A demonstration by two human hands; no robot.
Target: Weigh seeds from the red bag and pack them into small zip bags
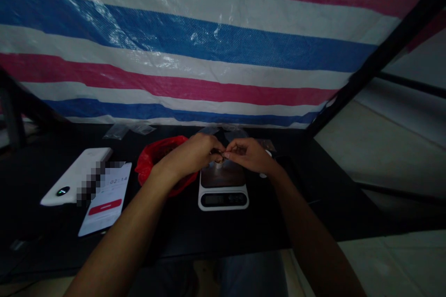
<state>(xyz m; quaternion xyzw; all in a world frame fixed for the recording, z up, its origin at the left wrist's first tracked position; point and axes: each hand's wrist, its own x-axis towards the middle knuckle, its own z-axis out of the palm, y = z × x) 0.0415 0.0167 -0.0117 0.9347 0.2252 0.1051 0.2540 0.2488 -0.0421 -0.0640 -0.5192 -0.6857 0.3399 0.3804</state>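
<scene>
Both hands meet over the metal plate of a small white digital scale (223,202). My left hand (200,152) is closed at the fingertips, touching something small and brownish that is too dark to name. My right hand (250,154) has thumb and fingers pinched together at the same spot, against the left fingertips. Just below the fingers, a pale shiny patch shows on the plate; whether it is an object or a reflection I cannot tell. Left of the scale, partly behind my left wrist, lies an open red plastic bag (146,160) with dark brown contents.
At left a phone (108,197) with a lit screen lies beside a white power bank (75,174). Clear plastic bags (116,131) lie along the back of the black table (209,236). A striped sheet (195,60) hangs behind, with a dark frame bar (362,67) at right.
</scene>
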